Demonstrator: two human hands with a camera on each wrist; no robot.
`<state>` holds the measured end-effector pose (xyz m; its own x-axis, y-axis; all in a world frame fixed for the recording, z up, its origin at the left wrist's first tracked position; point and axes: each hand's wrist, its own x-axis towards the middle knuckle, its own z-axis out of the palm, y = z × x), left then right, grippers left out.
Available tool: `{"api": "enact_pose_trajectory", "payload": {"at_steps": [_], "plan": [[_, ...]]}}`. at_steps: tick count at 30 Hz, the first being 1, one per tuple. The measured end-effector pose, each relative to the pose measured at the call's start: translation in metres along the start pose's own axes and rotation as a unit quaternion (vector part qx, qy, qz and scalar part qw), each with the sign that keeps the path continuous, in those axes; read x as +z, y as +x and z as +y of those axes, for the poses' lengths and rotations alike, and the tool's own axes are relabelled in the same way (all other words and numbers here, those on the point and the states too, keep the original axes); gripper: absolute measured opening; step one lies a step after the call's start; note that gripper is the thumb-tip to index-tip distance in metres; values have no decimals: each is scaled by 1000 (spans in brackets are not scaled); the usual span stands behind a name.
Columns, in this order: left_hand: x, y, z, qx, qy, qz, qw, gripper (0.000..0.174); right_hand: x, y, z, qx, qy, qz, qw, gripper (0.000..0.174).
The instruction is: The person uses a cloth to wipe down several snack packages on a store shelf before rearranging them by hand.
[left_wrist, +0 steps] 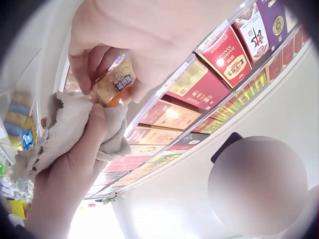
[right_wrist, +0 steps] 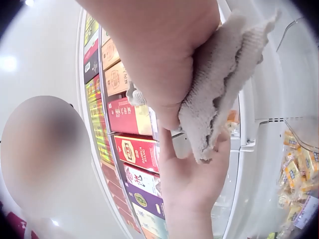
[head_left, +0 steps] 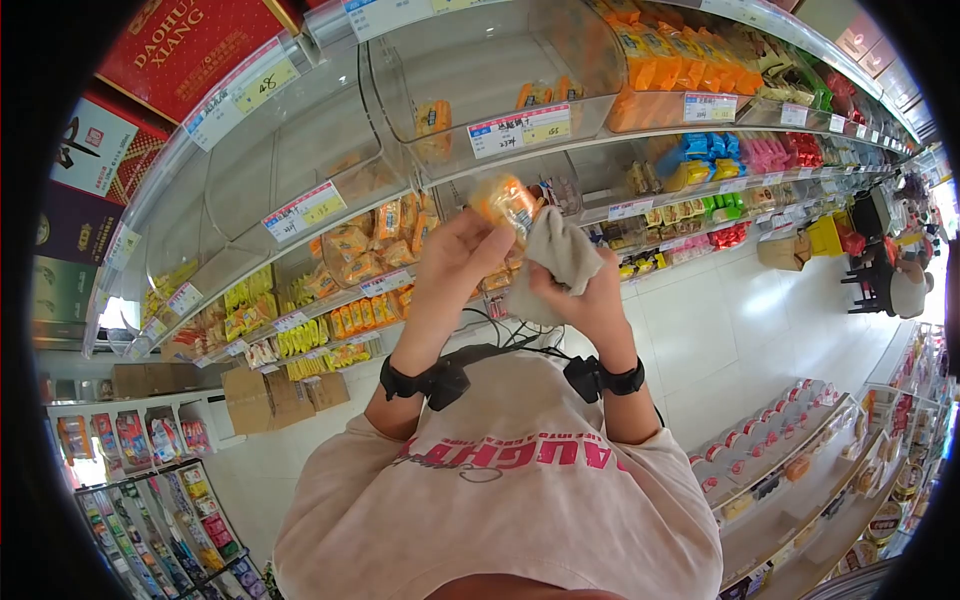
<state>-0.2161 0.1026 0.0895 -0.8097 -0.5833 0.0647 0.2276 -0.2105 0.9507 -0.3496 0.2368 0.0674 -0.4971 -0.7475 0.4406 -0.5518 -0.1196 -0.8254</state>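
In my left hand (head_left: 462, 258) I grip a small wrapped snack (head_left: 508, 207) in a clear and orange wrapper, in front of the shelves. Printed lettering shows on the same snack (left_wrist: 121, 83) in the left wrist view, between thumb and fingers. My right hand (head_left: 588, 305) holds a crumpled grey knit cloth (head_left: 560, 255), bunched right beside the snack. Ragged edges of the cloth (right_wrist: 214, 94) show in the right wrist view, hanging below my right palm. There, the cloth hides the snack and part of my left hand (right_wrist: 194, 184).
Clear plastic bins (head_left: 520, 135) with price tags front the upper shelf, a few orange packets inside. Below, similar orange packets (head_left: 375, 240) fill a bin. Red gift boxes (head_left: 190, 50) stand at upper left. Cardboard boxes (head_left: 270, 400) sit on the floor; another shelf (head_left: 780, 480) is at right.
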Motion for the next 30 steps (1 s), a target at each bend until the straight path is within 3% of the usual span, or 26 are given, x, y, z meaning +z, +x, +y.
{"api": "enact_pose_trajectory", "payload": {"at_steps": [6, 9, 12, 15, 18, 21, 22, 24, 25, 27, 28, 30], "plan": [[7, -1, 4, 13, -46, 71, 996, 30, -3, -1, 8, -134, -96, -38, 986, 31], [-4, 1, 3, -6, -39, 54, 998, 30, 5, 0, 7, -115, -107, 29, 987, 29], [-1, -2, 9, 4, 68, 51, 996, 33, 13, -3, 5, -71, -105, -1, 992, 33], [-8, -4, 8, -19, 88, 48, 995, 35, 19, -3, 5, -122, -116, -24, 985, 33], [-22, -8, 3, -47, -1, 30, 998, 35, 10, 0, -7, -81, -66, -84, 991, 33], [-21, -12, 4, 18, -15, 99, 995, 34, 2, -6, 2, -20, 23, 3, 1000, 31], [-21, -12, 6, 40, 15, 109, 993, 36, 7, -1, -4, 50, 121, 53, 990, 32], [-19, -13, 9, 81, 75, 123, 986, 42, 13, 11, -22, 187, 304, 154, 921, 34], [-17, -13, 5, 130, 195, 110, 966, 45, 13, 7, -18, 238, 315, 78, 915, 38], [-10, -13, -8, 224, 419, 78, 876, 54, 46, 1, -17, 180, 305, 77, 932, 40], [-7, -14, -9, 230, 440, 79, 865, 58, 58, 0, -16, 149, 300, 76, 939, 41], [-2, -15, -7, 242, 483, 82, 838, 67, 58, 2, -9, 188, 360, 56, 912, 43]]}}
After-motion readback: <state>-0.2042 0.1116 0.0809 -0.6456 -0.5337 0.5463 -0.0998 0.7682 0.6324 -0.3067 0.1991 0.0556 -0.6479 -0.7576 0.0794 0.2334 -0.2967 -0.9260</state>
